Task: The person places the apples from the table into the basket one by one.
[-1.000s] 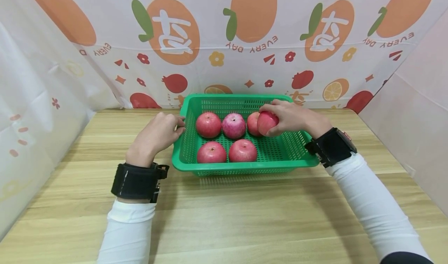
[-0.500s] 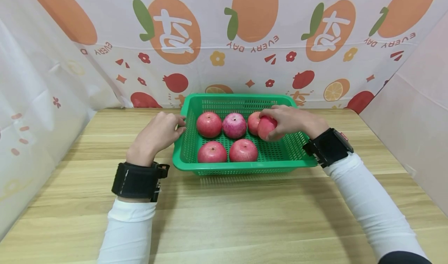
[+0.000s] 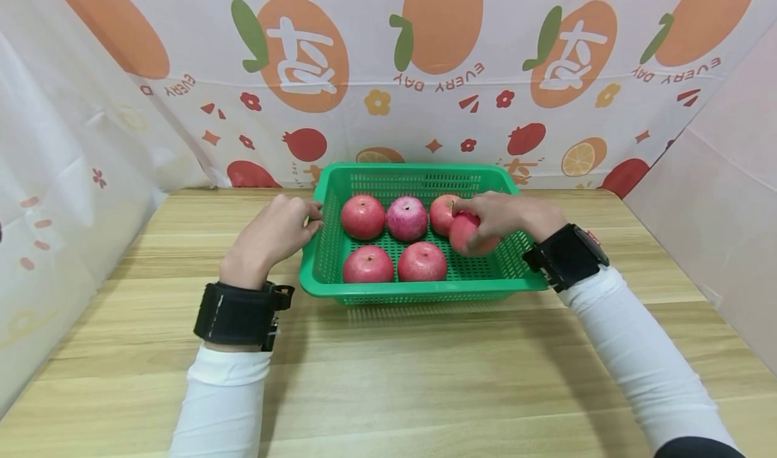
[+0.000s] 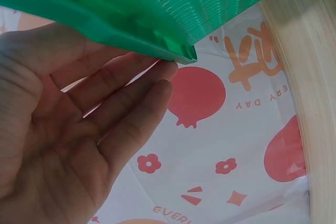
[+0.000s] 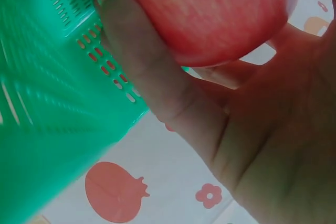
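Observation:
In the head view a green slotted plastic basket (image 3: 425, 287) holds several red apples. My right hand (image 3: 506, 214) grips an apple (image 3: 466, 234) inside the basket, toward its right end; thumb and fingers curl round the fruit, as the right wrist view also shows. That apple is right beside another apple (image 3: 443, 212) in the back row. Along this row sit a purplish apple (image 3: 407, 218) and a red apple (image 3: 363, 216). Two more, a left front apple (image 3: 367, 264) and a right front apple (image 3: 421, 262), lie near the front wall. My left hand (image 3: 276, 232) touches the basket's left rim with nearly straight fingers.
The basket stands on a light wooden table (image 3: 388, 377), near its far edge. A white fruit-printed sheet (image 3: 437, 117) hangs right behind it. More pale sheeting closes off the left and right sides.
My right hand has lowered the apple it holds and moved slightly toward the front of the basket. The left hand has stayed at the left rim.

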Demonstrator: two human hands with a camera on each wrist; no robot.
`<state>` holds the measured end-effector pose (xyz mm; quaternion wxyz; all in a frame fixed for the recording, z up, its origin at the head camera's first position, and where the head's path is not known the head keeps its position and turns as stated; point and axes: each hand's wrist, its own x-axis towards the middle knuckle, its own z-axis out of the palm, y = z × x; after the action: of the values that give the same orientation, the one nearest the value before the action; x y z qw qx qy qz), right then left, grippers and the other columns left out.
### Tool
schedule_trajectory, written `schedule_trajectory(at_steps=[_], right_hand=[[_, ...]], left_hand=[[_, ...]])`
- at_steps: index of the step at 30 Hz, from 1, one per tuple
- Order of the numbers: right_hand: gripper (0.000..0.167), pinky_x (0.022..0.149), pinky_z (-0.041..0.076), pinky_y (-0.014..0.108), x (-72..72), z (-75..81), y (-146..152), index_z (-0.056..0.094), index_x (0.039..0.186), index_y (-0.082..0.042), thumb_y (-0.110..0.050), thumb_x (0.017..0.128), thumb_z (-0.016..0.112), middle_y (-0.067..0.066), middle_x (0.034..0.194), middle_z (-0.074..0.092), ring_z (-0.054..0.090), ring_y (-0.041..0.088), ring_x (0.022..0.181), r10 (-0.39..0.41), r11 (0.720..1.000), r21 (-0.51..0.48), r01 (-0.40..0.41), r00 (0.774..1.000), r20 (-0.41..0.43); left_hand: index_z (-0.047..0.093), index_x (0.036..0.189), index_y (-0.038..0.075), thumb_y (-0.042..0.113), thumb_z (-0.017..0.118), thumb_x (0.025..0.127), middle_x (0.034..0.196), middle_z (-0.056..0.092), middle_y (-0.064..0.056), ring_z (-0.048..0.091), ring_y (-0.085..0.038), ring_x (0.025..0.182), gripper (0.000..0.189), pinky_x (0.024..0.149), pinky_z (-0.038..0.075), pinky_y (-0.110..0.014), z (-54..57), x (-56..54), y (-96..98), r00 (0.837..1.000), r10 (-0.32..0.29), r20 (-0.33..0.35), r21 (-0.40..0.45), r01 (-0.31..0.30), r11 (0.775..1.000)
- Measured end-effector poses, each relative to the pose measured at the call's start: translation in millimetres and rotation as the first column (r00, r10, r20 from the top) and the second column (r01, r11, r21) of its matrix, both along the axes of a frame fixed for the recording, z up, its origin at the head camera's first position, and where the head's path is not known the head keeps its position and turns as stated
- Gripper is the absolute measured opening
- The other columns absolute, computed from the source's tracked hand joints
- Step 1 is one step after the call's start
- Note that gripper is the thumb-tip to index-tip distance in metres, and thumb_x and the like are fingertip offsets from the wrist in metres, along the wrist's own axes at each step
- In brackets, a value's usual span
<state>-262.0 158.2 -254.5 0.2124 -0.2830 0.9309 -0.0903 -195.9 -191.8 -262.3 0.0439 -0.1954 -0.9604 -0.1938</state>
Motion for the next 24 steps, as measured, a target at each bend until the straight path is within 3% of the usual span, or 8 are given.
schedule_trajectory(at_steps=[7,17,24], right_hand=[[0.062,0.08,0.053,0.043,0.4,-0.2,-1.0,0.052,0.141,-0.014,-0.028,0.086,0.076,0.015,0.124,0.053,0.048,0.035,0.115,-0.022,1.0,0.008,0.021,0.998,0.066],[0.069,0.076,0.055,0.038,2.4,-5.4,-7.0,0.048,0.147,-0.013,-0.031,0.086,0.076,0.015,0.123,0.052,0.049,0.033,0.115,-0.061,0.996,0.075,0.049,0.984,0.166],[0.065,0.072,0.057,0.036,2.6,-9.3,-8.8,0.05,0.142,-0.011,-0.028,0.086,0.076,0.015,0.124,0.052,0.05,0.032,0.114,-0.087,0.994,0.083,0.07,0.974,0.209]], left_hand=[[0.071,0.11,-0.016,-0.004,0.063,0.095,0.124,0.064,-0.032,0.064,-0.045,0.113,0.021,0.08,0.057,-0.047,-0.5,0.1,0.3,1.0,0.0,-0.005,-0.002,0.0,1.0],[0.071,0.11,-0.015,-0.003,0.063,0.095,0.123,0.064,-0.032,0.064,-0.046,0.113,0.02,0.074,0.056,-0.043,-1.1,0.3,0.3,1.0,-0.004,-0.004,-0.003,0.004,1.0],[0.071,0.109,-0.015,-0.004,0.064,0.094,0.122,0.064,-0.032,0.065,-0.046,0.111,0.02,0.068,0.053,-0.039,-0.9,-0.7,-0.2,1.0,-0.006,-0.01,-0.006,0.006,1.0]])
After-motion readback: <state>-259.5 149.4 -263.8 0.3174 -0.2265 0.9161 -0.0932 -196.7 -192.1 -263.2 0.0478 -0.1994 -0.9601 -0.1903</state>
